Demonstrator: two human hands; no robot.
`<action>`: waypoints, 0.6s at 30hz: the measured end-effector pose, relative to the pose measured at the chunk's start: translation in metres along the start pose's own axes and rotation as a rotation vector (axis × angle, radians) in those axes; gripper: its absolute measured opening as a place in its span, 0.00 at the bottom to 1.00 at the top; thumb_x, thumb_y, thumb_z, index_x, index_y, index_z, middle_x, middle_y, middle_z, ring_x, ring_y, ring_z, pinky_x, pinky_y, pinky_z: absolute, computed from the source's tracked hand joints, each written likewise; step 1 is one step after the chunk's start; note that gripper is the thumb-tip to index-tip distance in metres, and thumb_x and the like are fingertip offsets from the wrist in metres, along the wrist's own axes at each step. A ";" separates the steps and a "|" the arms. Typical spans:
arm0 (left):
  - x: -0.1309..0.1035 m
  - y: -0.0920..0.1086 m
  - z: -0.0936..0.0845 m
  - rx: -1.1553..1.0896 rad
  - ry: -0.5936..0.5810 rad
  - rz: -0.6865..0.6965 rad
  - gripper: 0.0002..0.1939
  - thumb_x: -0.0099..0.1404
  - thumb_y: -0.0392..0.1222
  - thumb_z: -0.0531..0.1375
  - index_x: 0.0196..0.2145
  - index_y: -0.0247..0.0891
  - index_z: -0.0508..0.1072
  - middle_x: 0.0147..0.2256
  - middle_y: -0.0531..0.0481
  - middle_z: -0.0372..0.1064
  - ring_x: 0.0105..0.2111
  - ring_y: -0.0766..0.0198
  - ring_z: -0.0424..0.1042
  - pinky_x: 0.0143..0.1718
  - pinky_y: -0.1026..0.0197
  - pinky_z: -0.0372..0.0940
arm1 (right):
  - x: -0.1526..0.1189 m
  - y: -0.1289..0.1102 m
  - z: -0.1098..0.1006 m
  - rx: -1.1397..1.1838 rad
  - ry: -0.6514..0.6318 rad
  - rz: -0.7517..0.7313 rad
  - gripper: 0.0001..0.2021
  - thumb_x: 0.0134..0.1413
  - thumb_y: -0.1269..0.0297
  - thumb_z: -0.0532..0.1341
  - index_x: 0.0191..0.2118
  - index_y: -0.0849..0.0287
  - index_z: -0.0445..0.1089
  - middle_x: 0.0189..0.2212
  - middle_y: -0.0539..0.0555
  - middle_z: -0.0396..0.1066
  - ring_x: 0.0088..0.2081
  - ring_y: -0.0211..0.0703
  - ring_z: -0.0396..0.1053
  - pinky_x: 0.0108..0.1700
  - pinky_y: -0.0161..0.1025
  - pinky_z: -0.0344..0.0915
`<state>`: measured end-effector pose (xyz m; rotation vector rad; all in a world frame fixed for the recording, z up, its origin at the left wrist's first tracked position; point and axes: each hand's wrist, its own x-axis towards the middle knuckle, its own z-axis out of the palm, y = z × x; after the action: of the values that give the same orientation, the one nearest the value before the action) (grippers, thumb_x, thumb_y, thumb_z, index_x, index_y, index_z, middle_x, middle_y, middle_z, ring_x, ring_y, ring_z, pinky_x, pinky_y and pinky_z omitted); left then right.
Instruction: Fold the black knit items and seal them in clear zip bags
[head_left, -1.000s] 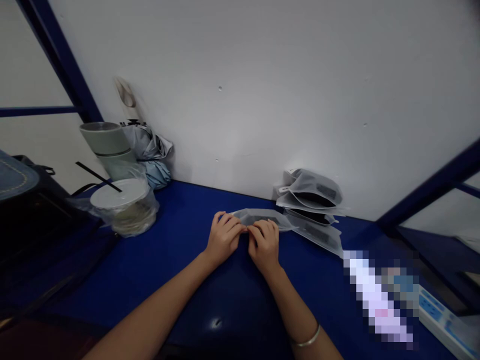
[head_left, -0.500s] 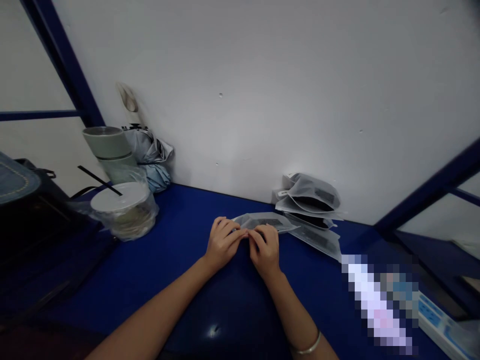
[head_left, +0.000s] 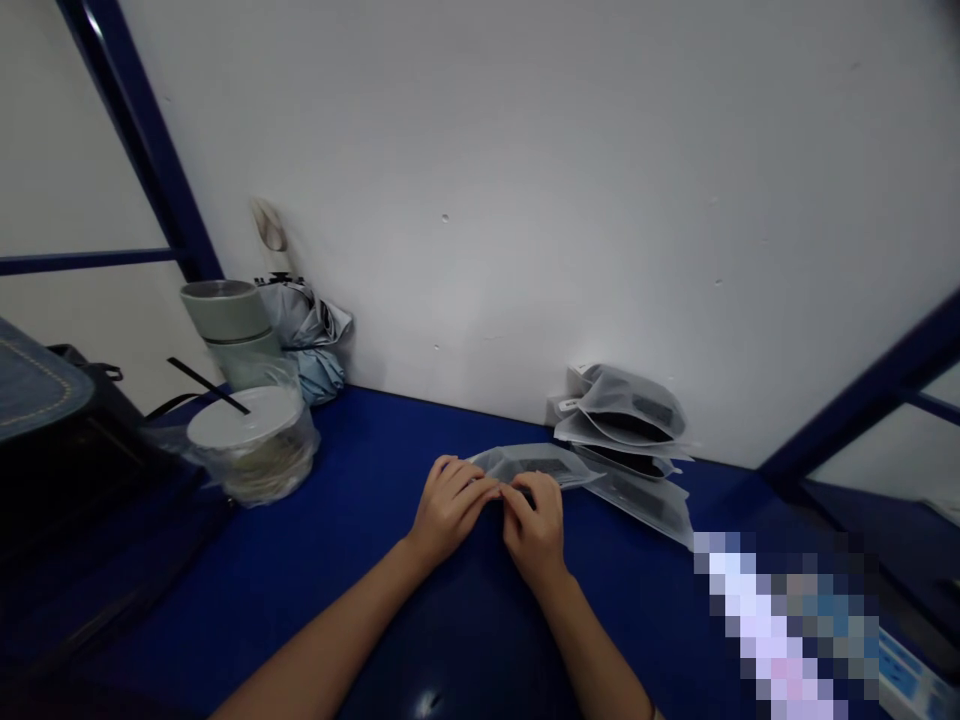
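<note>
A frosted, see-through plastic bag (head_left: 536,459) lies on the blue table with dark print on its face. My left hand (head_left: 448,508) is closed, thumb and fingers pinching the bag's near edge at its left part. Close beside it, my right hand (head_left: 536,525) pinches the same edge, and the two sets of fingertips almost meet. The fingers hide the exact spot they grip. Just to the right, a stack of similar frosted bags (head_left: 630,410) leans near the wall, some with dark contents showing.
At left stand a white-lidded cup (head_left: 247,418) with a black straw in a clear bag, a green tumbler (head_left: 229,315) and a folded umbrella (head_left: 319,375). A dark bag (head_left: 75,440) sits at far left. On the right lie a power strip (head_left: 904,670) and a pixelated area.
The view has tilted up slightly, so everything sits lower in the picture. Both hands keep their pinch on the bag's edge, with hardly any shift against it.
</note>
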<state>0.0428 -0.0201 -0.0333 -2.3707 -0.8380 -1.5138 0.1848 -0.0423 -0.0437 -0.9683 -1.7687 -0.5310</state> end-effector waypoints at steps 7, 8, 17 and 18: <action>0.001 -0.003 -0.002 -0.030 0.050 0.031 0.05 0.60 0.34 0.56 0.34 0.37 0.70 0.28 0.51 0.69 0.31 0.66 0.65 0.39 0.57 0.59 | 0.001 -0.002 0.000 0.013 0.021 0.064 0.06 0.49 0.77 0.55 0.33 0.61 0.66 0.29 0.54 0.63 0.34 0.40 0.62 0.38 0.43 0.63; 0.002 -0.003 -0.002 -0.033 0.068 0.034 0.05 0.60 0.34 0.56 0.34 0.38 0.71 0.27 0.51 0.69 0.31 0.66 0.65 0.38 0.57 0.59 | 0.001 -0.002 0.000 0.016 0.020 0.058 0.06 0.49 0.76 0.55 0.34 0.61 0.66 0.29 0.54 0.63 0.34 0.40 0.62 0.38 0.44 0.63; 0.001 -0.001 0.000 -0.053 0.053 0.014 0.04 0.59 0.32 0.56 0.32 0.37 0.70 0.27 0.53 0.71 0.29 0.67 0.64 0.39 0.56 0.57 | 0.002 -0.003 -0.002 0.016 -0.003 0.023 0.07 0.50 0.75 0.55 0.35 0.59 0.67 0.29 0.53 0.64 0.34 0.38 0.62 0.39 0.43 0.63; 0.001 -0.001 0.000 -0.055 0.050 0.012 0.04 0.59 0.32 0.56 0.32 0.37 0.70 0.27 0.53 0.71 0.29 0.67 0.64 0.39 0.57 0.57 | 0.002 -0.003 -0.002 0.016 -0.001 0.026 0.07 0.50 0.75 0.55 0.35 0.59 0.67 0.29 0.53 0.64 0.34 0.38 0.62 0.40 0.43 0.63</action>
<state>0.0426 -0.0193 -0.0320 -2.3603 -0.7796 -1.6045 0.1830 -0.0445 -0.0411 -0.9790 -1.7566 -0.4996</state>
